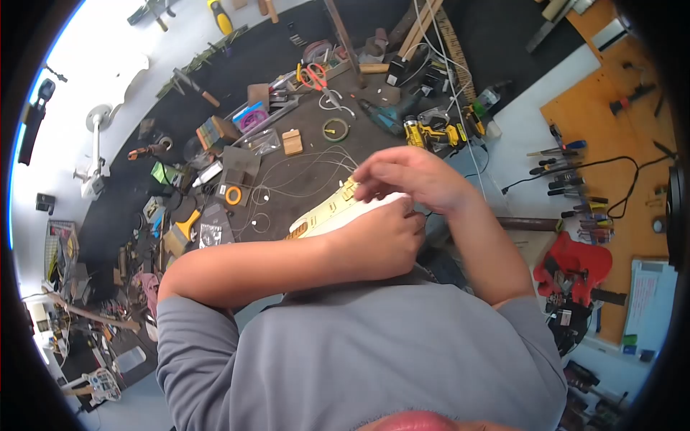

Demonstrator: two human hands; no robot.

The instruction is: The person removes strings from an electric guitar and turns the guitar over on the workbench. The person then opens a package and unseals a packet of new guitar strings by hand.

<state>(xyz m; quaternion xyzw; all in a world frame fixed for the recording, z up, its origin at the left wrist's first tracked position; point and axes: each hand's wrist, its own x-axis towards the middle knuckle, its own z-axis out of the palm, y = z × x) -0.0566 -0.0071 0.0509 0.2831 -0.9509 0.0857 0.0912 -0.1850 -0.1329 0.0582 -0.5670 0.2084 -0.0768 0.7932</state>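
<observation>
A long pale yellow piece [324, 214] with slots and small fittings lies slanted in front of my chest, a white surface [357, 218] along its near side. My left hand [387, 238] is curled over the white part, its fingers bent round at the right end. Just above it, my right hand [415, 177] has its fingers bent down at the upper end of the yellow piece; what they pinch is hidden. Thin wires [293, 159] loop over the dark bench from close to the right fingertips.
Beyond my hands on the dark bench [309, 129] are a tape roll [335, 130], a wooden block [292, 142], orange scissors [314, 77] and a yellow drill [435, 134]. An orange ring [233, 195] and a brush [180, 233] lie left. A red guitar-shaped body [573, 266] is at right.
</observation>
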